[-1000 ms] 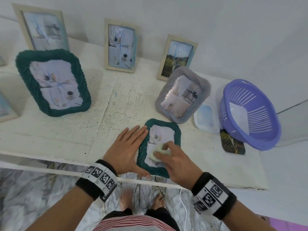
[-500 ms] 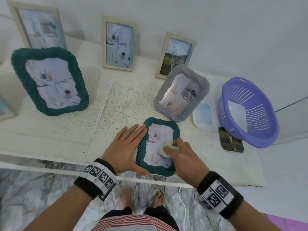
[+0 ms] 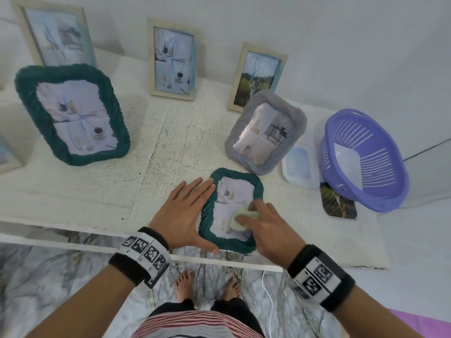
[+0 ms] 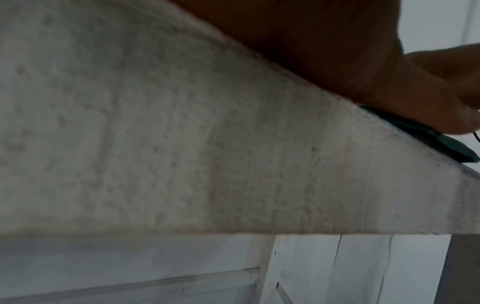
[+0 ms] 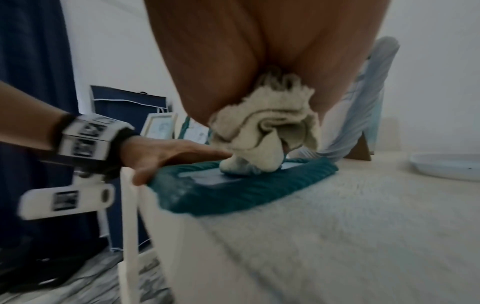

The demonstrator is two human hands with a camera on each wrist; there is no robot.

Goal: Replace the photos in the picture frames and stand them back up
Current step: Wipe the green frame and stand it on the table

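A small green woven frame (image 3: pixel 256 189) lies face up at the table's front edge, a pale photo behind its glass. My left hand (image 3: pixel 181 213) lies flat with straight fingers along its left side, thumb at the near corner (image 5: pixel 141 176). My right hand (image 3: pixel 266 223) grips a bunched cream cloth (image 3: pixel 240 219) and presses it on the glass; the right wrist view shows the cloth (image 5: pixel 262 131) wadded under my fingers on the frame (image 5: pixel 233 195). In the left wrist view only my palm and a sliver of green frame (image 4: pixel 441 142) show.
A large green frame (image 3: pixel 70 113) and a grey woven frame (image 3: pixel 267 132) stand behind. Three wooden frames (image 3: pixel 172 58) lean against the wall. At right sit a purple basket (image 3: pixel 366 159), a clear lid (image 3: pixel 300 164) and a loose landscape photo (image 3: pixel 338 204). The white table (image 3: pixel 97 191) ends just under my wrists.
My right hand has slid the cloth over the glass, first away from me, then back toward the frame's near right part. The left hand has stayed flat beside the frame.
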